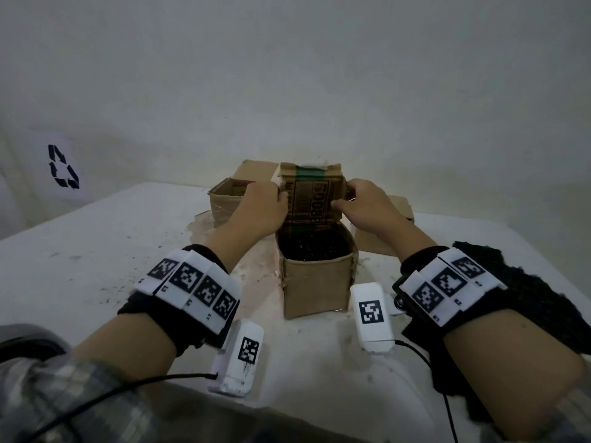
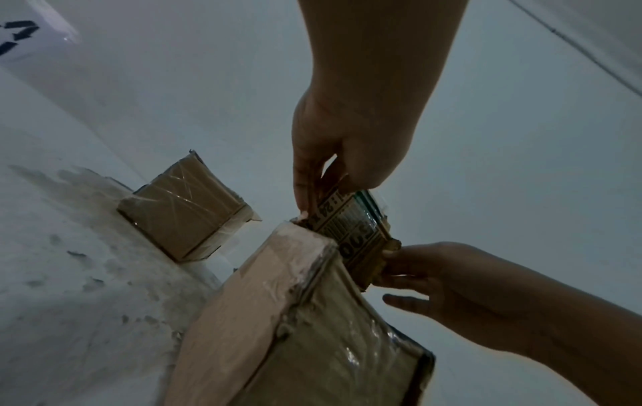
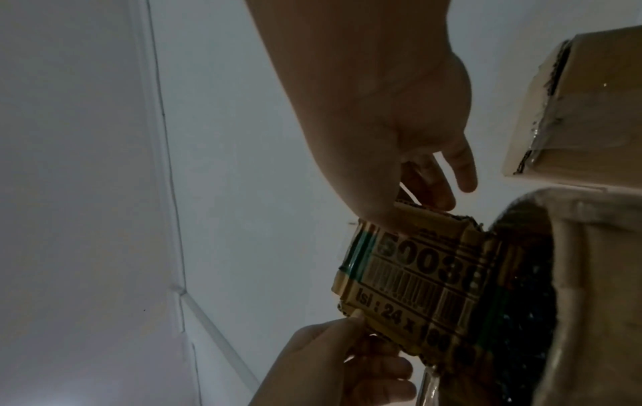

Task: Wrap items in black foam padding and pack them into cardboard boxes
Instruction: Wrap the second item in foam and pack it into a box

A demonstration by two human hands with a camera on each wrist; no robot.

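Note:
An open cardboard box stands at the table's middle with black foam padding filling its inside. Its rear flap, printed with a barcode and "5003", stands upright. My left hand pinches the flap's left edge and my right hand pinches its right edge. In the left wrist view the left hand comes down on the flap, thumb in front. The right wrist view shows the right hand on the flap beside the foam. What the foam wraps is hidden.
A second cardboard box stands open behind at the left, a third box behind at the right. A loose sheet of black foam lies under my right forearm. The white table is scuffed and ends at a wall.

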